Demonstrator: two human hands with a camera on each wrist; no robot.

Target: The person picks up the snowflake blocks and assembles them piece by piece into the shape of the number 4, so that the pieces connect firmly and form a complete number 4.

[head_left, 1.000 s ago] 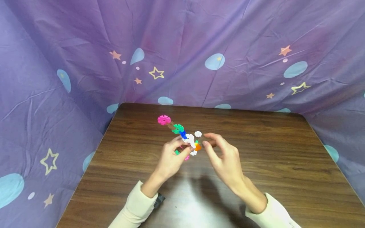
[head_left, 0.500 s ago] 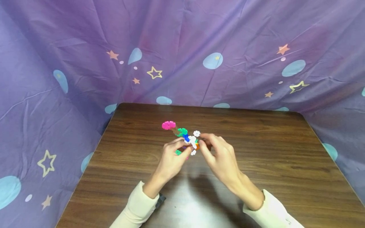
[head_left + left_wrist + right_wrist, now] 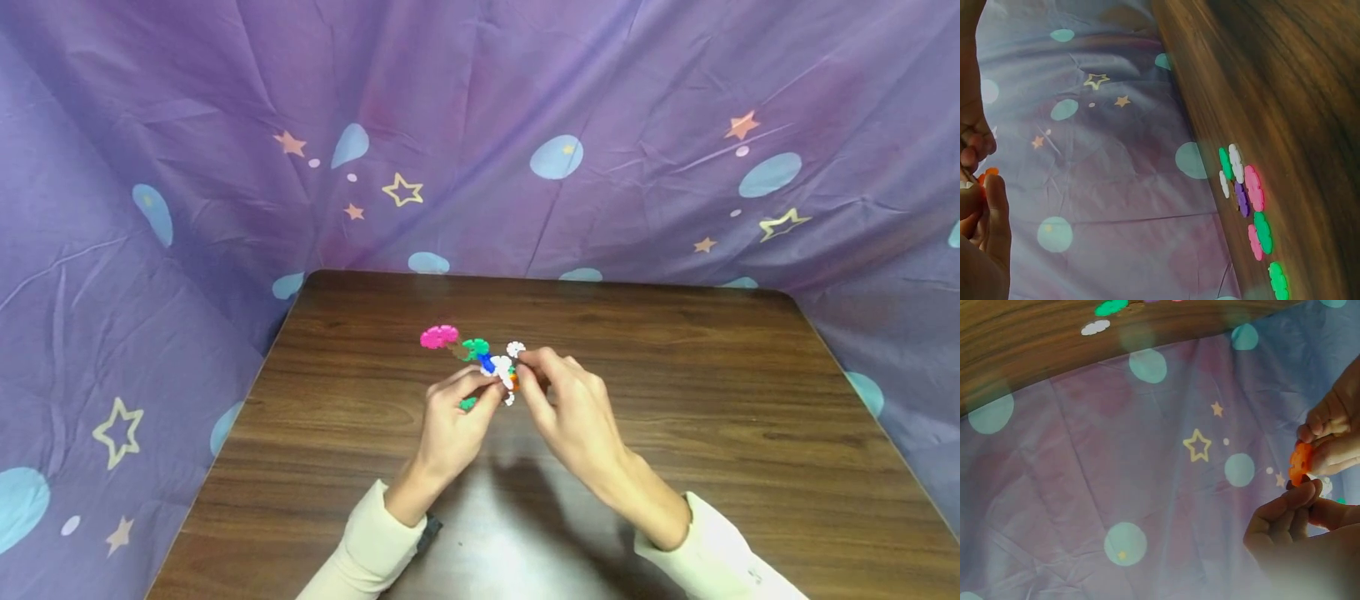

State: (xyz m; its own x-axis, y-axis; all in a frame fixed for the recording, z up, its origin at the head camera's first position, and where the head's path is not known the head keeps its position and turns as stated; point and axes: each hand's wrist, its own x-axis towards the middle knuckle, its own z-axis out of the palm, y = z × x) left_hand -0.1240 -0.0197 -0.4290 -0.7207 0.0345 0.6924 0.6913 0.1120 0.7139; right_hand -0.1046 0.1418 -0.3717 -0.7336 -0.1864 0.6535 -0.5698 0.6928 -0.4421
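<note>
My left hand (image 3: 452, 421) pinches a joined chain of notched discs near its white discs (image 3: 501, 367). Up and left from there the chain runs through a blue disc (image 3: 487, 362), a green disc (image 3: 476, 348) and a brown one to a pink disc (image 3: 438, 337). At the chain's near end is an orange disc (image 3: 1299, 464), plain in the right wrist view between both hands' fingertips. My right hand (image 3: 573, 412) has thumb and forefinger pinched on a small dark brown piece (image 3: 1305, 479) at the orange disc's edge; the fingers hide most of it.
Loose discs lie on the wooden table (image 3: 712, 400) beneath and beyond the hands: a white one (image 3: 515, 348), a green one (image 3: 468, 403), and in the left wrist view a purple one (image 3: 1242, 199) and a pink one (image 3: 1254, 189). A patterned purple curtain (image 3: 480, 125) surrounds the table.
My right hand has moved left, closing the gap to the chain's orange end. The chain's pink end has tilted and sits slightly lower, while my left hand has kept its grip.
</note>
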